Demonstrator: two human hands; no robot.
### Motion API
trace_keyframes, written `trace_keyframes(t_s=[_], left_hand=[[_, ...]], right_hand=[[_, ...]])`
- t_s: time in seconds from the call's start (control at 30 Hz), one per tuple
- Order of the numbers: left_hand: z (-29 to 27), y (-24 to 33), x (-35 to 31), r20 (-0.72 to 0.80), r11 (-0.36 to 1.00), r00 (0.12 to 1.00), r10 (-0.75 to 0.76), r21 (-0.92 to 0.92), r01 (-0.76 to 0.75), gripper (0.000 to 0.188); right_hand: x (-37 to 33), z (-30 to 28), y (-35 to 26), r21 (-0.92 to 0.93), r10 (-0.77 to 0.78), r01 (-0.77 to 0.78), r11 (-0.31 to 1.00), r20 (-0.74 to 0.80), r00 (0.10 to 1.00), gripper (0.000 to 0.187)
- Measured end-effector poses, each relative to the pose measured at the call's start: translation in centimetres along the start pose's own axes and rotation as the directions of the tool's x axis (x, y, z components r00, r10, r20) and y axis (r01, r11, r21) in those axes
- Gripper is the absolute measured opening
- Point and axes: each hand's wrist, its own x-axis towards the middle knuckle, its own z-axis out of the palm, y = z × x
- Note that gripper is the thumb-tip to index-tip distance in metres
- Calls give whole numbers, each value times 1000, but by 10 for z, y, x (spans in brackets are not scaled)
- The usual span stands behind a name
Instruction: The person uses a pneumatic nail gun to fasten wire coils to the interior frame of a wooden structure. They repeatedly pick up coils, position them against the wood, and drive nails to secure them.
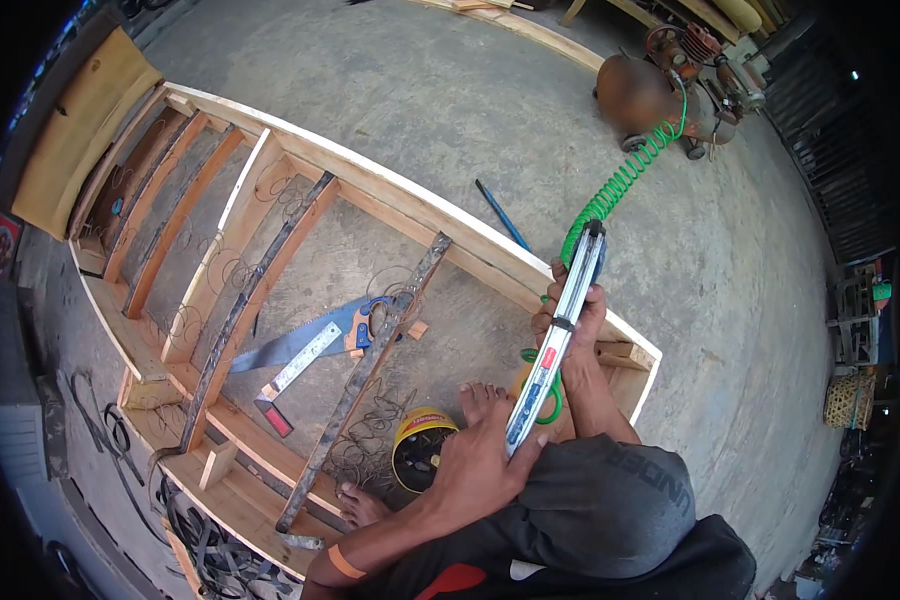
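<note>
A long silver air staple gun [553,355] is tilted over the right end of a wooden frame, with a green coiled hose [622,185] running from its upper end. My right hand [575,308] is wrapped round the upper part of the tool. Round the lower end of its silver rail, my left hand [482,460] is closed, thumb along the side. Beneath the tool, the wooden frame [370,165] lies on the floor with several crosspieces. A yellow tub [425,422] with dark contents stands beside my left hand, near my bare feet.
Inside the frame lie a handsaw [300,340], a try square [307,360] and a tangle of wire [370,440]. A blue rod [502,213] rests on the floor beyond it. An air compressor [660,95] stands far right. Black straps [215,545] are heaped at the lower left.
</note>
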Motion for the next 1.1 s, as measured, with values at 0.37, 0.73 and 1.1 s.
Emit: trace_keyframes(t_s=[0.37, 0.73, 1.1], left_hand=[[-56, 3, 23, 262, 722, 769, -584, -265, 639, 35], [-62, -16, 35, 245, 885, 862, -443, -37, 465, 38], [-62, -25, 33, 227, 922, 897, -379, 5, 388, 40]], right_hand=[[-100, 104, -78, -851, -73, -525, -35, -521, 850, 51], [-215, -53, 11, -414, 187, -490, -767, -875, 447, 43], [-252, -116, 41, -305, 97, -422, -854, -890, 445, 45]])
